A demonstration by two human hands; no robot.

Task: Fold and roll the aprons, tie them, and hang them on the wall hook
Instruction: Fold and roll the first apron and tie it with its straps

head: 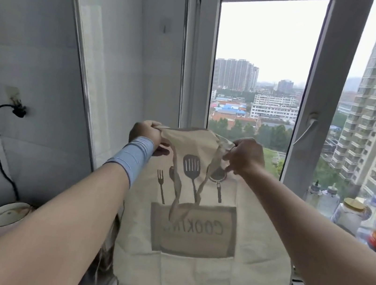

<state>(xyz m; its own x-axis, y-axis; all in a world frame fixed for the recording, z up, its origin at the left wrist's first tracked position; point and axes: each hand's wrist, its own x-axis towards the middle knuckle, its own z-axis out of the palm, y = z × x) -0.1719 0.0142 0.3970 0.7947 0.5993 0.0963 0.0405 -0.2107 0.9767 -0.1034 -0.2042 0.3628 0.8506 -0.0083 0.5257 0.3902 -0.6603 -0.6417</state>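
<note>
A beige apron (198,272) hangs spread out in front of the window, its printed side away from me, so the utensil print and the word COOKING show through mirrored. My left hand (145,133) grips its top left corner. At the top right corner my right hand (245,155) pinches the cloth. The neck strap (176,185) dangles twisted down the middle of the apron. A small hook (166,26) is fixed high on the tiled wall left of the window frame.
A window with a white handle (307,126) fills the middle. Bottles and jars (348,212) stand on the sill at right. At lower left a white pot (6,214) sits on an orange base, below a wall socket with a black cable (18,110).
</note>
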